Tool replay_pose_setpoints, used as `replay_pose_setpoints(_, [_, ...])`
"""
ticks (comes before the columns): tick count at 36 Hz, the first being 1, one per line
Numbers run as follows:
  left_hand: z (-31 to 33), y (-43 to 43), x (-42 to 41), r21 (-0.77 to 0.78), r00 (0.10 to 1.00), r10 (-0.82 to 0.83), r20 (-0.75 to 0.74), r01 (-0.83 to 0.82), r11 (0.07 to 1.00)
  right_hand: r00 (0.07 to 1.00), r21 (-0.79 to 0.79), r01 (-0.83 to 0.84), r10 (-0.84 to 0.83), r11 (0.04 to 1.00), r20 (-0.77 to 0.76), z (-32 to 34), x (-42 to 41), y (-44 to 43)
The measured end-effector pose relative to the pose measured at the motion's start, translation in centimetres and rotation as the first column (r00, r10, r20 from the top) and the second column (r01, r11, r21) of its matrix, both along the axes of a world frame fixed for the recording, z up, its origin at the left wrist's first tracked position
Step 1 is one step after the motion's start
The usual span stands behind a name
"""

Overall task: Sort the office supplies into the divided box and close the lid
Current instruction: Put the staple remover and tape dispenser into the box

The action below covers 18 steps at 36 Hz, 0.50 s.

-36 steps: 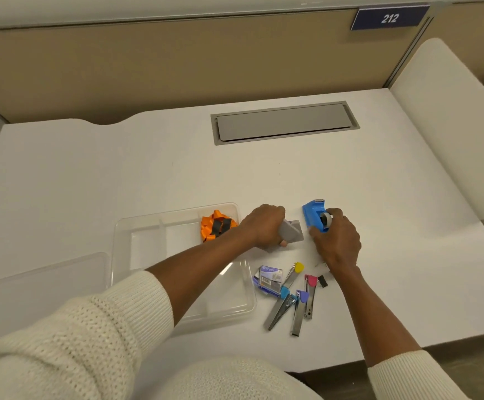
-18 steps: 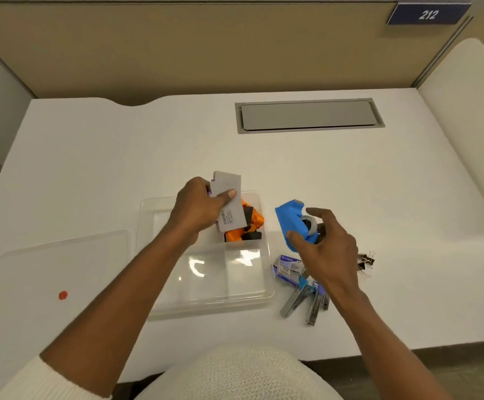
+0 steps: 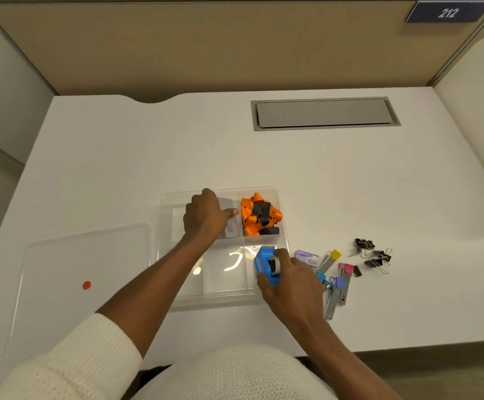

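A clear divided box sits on the white desk. My left hand holds a grey card pack down in the box's far middle compartment. Orange and black clips fill the far right compartment. My right hand grips a blue tape dispenser over the near right compartment. The clear lid with a red dot lies flat to the box's left.
Right of the box lie a small staple box, several staple removers with coloured tips and black binder clips. A grey cable hatch is set in the desk at the back. Partition walls surround the desk.
My left hand carried the grey card pack from the desk into the box's far middle compartment. My right hand lifted the blue tape dispenser leftward into the near right compartment.
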<state>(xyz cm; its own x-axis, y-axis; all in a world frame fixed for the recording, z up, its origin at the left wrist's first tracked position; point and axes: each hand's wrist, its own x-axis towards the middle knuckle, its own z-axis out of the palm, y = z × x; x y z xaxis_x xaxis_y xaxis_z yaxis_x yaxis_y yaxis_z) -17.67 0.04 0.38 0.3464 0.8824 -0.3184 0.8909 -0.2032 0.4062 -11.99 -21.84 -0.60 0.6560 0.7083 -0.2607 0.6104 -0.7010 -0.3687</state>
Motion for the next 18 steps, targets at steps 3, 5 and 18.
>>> replay_pose_setpoints(3, [-0.5,-0.2,0.2,0.025,1.000,-0.024,-0.004,0.024,0.999,0.999,-0.034,-0.023,0.024,0.999,0.035,-0.4,-0.4,0.6])
replay_pose_setpoints(5, [-0.8,-0.1,0.3,0.023,0.999,-0.037,-0.016,0.038,0.999,0.998,-0.040,-0.038,0.040,0.998,0.042,-0.8,-0.9,1.0])
replay_pose_setpoints(18, [-1.1,-0.9,1.0,0.062,0.962,-0.184,-0.202,0.200,0.978,0.977,-0.040,-0.192,0.195,0.980,0.080,-2.1,-1.4,0.6])
